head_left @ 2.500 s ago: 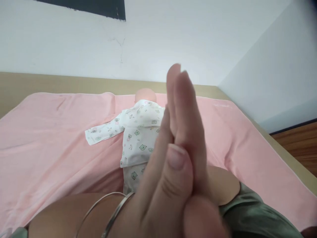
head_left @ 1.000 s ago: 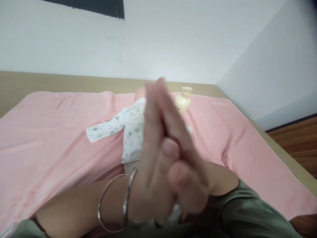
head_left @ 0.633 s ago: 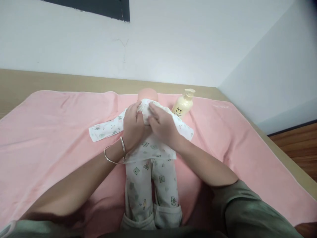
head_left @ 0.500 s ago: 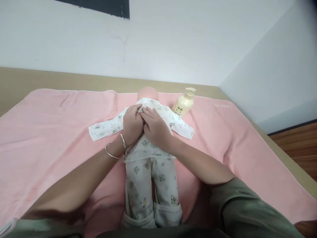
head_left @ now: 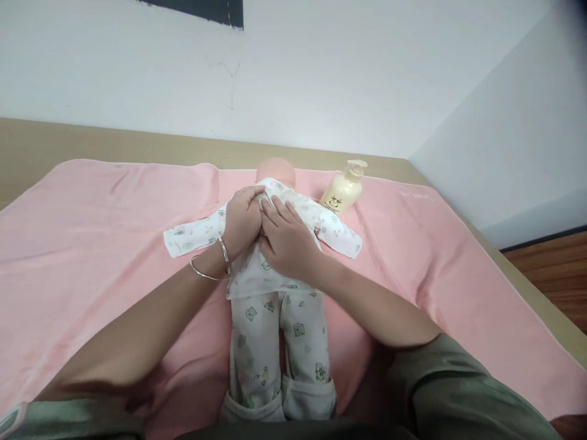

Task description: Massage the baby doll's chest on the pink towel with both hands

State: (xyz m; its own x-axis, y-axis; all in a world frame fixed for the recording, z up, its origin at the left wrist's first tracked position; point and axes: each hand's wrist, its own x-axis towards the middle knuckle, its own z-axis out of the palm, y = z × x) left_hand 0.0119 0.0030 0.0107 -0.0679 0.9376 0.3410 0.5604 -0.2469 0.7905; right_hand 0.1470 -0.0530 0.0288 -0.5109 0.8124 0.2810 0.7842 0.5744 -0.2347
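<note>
A baby doll (head_left: 273, 293) in white printed pyjamas lies on its back on a pink blanket (head_left: 92, 244), head away from me. Both my hands rest on its chest. My left hand (head_left: 242, 219), with two bangles at the wrist, curls its fingers at the top's collar. My right hand (head_left: 287, 239) lies flat beside it, fingers stretched toward the neck. The doll's sleeves spread out to either side.
A cream pump bottle (head_left: 343, 190) stands to the right of the doll's head. The blanket covers a wooden platform (head_left: 114, 145) against a white wall. The platform's right edge drops to a wooden floor (head_left: 554, 275).
My hands were pressed together close to the camera, rubbing. They have since dropped onto the doll's chest and slid slightly down from the collar.
</note>
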